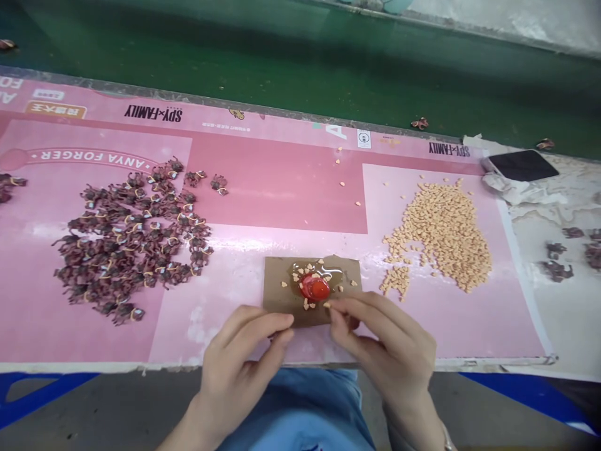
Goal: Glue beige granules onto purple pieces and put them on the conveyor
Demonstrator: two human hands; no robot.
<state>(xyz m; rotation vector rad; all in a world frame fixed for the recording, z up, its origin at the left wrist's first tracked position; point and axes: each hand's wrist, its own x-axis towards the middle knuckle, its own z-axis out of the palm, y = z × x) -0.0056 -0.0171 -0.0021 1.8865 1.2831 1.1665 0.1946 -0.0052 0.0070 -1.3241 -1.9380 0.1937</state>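
Observation:
My right hand (382, 338) pinches a small tan piece (327, 304) between thumb and forefinger, above the near right part of a brown cardboard piece (277, 300). On the cardboard lies a red blob (315, 287) in a clear, wet-looking puddle (333, 274), with several tan pieces around it. My left hand (248, 351) is at the near left corner of the cardboard, its thumb and forefinger tips pressed close together. A dark bit shows behind those fingers, but what they hold, if anything, is too hidden to name.
To the left lies a pile of small dark-brown figures (136, 232) with yellow and white details. A heap of tan pieces (444, 232) lies to the right. Beyond it, a phone (523, 166) rests on crumpled paper. A green surface (282, 69) runs along the table's far edge.

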